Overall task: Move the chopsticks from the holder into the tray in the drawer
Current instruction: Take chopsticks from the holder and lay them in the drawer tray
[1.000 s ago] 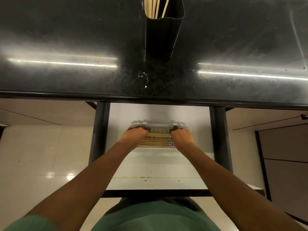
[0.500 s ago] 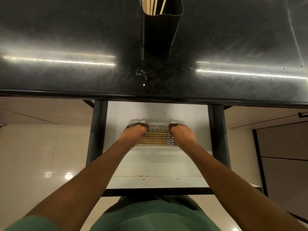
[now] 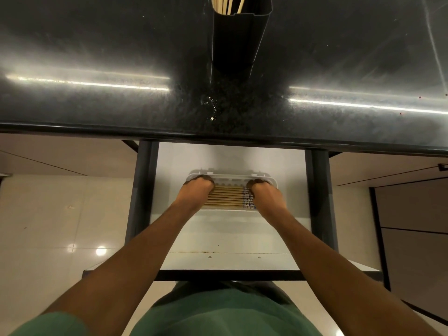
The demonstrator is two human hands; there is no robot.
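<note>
- Bench: black glossy stone top with two streaks of reflected light.
- Holder: a tall black rectangular holder, upright at the middle of the bench's far edge. Several pale wooden sticks stand in it, their tops cut off by the frame.
- Water drops: a few, on the bench between the holder and the near edge.
- Drawer: white and pulled open below the bench's near edge.
- Tray: white plastic with rounded corners, lying toward the drawer's back.
- Chopsticks: tan wood, flat in the tray, side by side and running left to right. Their patterned ends are at the right.
- Your left hand: on the tray's left end, covering the chopstick tips, fingers bent down at the far rim.
- Your right hand: the same, on the tray's right end.
- Grip: both are curled, but I cannot tell whether they clasp the rim, clasp the chopsticks, or merely press.
</note>
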